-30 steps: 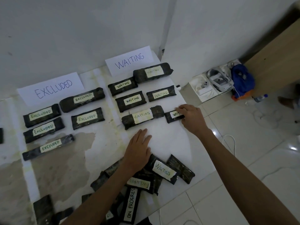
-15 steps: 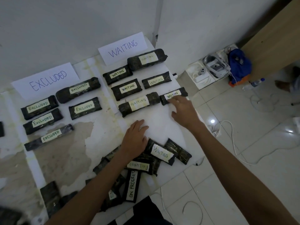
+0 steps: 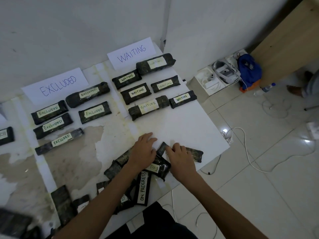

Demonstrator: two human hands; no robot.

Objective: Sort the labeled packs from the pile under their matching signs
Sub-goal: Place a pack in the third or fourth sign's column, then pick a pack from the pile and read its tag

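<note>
Two hands work at the pile on the near edge of the table, close together but not touching. The left hand lies flat on the heap with relaxed fingers, holding nothing. The right hand has its fingers bent over a dark pack. Whether they have closed on it I cannot tell, and its label is covered (only a sliver of pale tape peeks out).

That pack lies slantwise, its long axis running from a far tip between the two hands toward the near right, under the right palm. The right hand is therefore nearer and likelier to lift it.

Both sorted groups lie farther from the person. Six WAITING packs sit under the WAITING sign, ahead of the right hand. Five EXCLUDED packs sit under the EXCLUDED sign, off to the far left. Bare table shows just this side of the lowest WAITING row. Unsorted in the pile are an ON PROGRESS pack and an upside-down EXCLUDED pack.
</note>
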